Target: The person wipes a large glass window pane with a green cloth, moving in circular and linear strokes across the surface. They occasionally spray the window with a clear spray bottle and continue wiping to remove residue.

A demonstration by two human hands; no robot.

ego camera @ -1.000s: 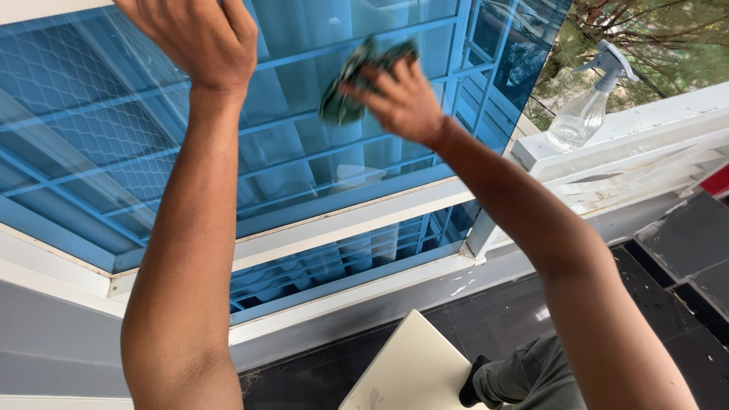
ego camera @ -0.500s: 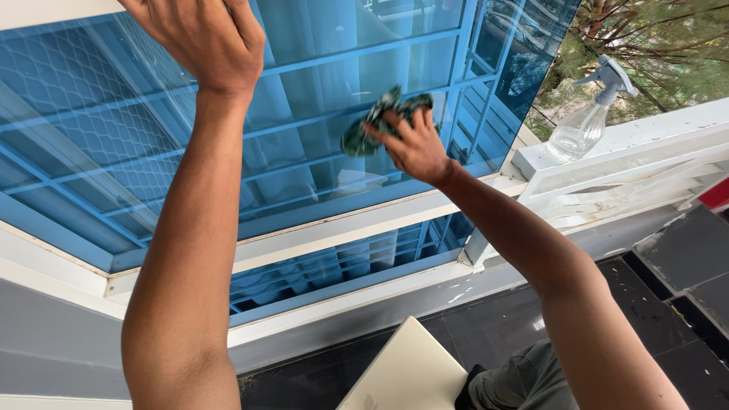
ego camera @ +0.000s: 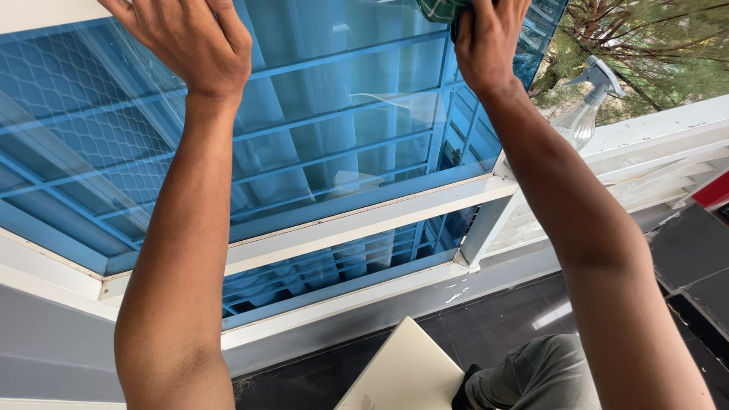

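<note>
Head view: the right hand [ego camera: 486, 42] is now raised to the top right corner of the blue-tinted window pane [ego camera: 342, 114], whereas approx. half a sec. ago it was lower, near the pane's middle. The green cloth [ego camera: 439, 7] is carried up with it and is pressed against the glass, bunched under curled fingers [ego camera: 465, 23]; only a small part of it is seen at the upper frame edge, the rest being cut off or hidden behind the hand. The grip is thus closed around the cloth. The left hand [ego camera: 186, 42] is kept in much the same spot as before, at the pane's upper left, fingers bent and laid on the glass or its top edge; nothing is seen to be held in it, though its fingertips are cut off, so the exact contact can't be told.

Judged from this shift, wiping is carried from the centre towards the top right corner, i.e. the upper strip is being covered, w/ the lower pane [ego camera: 342, 266] below the white frame bar [ego camera: 364, 220] not touched at present.

A clear spray bottle [ego camera: 585, 106] is stood on the white ledge [ego camera: 668, 125] at right, partly hidden behind the right forearm, well apart from both hands.
</note>
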